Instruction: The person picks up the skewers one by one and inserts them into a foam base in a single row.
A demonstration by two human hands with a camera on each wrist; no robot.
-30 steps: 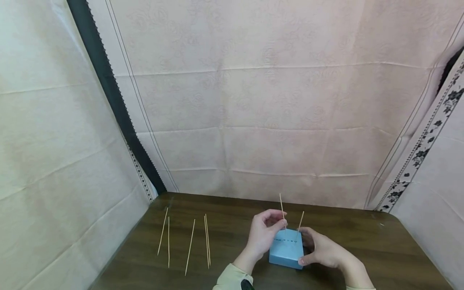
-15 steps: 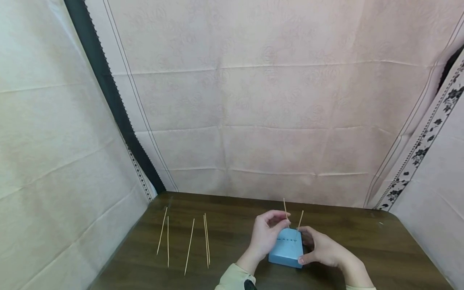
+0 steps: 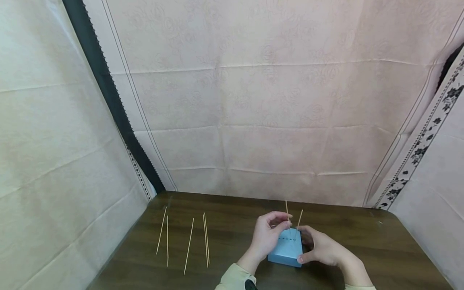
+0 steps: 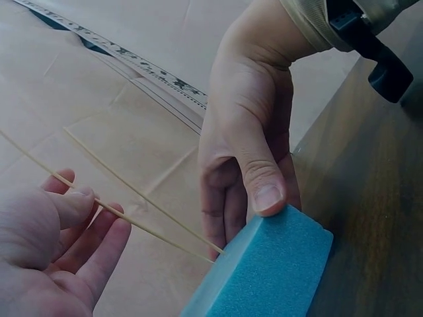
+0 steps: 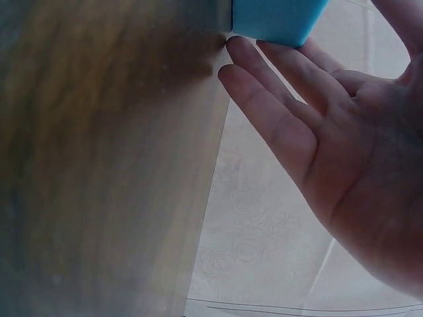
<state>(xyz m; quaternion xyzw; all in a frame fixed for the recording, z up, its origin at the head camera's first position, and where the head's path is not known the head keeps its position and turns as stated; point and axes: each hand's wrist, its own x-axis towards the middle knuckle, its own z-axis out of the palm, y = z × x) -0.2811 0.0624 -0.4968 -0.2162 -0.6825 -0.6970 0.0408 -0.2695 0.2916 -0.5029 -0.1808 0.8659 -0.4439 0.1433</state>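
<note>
The block point(image 3: 284, 253), at the lower right of the head view, is coloured light blue, its top marked by a row of dark dashes. Pale straw is seen on the thin sticks point(image 3: 189, 247) at lower left. The brown table point(image 3: 239, 229) is streaked with darker grain. Black flowers are printed on the white border point(image 3: 420, 153) at right; the upper-left band point(image 3: 104, 80) is coloured blackish.

Loose sticks point(image 3: 189, 246) on table point(image 3: 235, 229), left of block point(image 3: 284, 253), cloth point(image 3: 268, 121) behind
</note>
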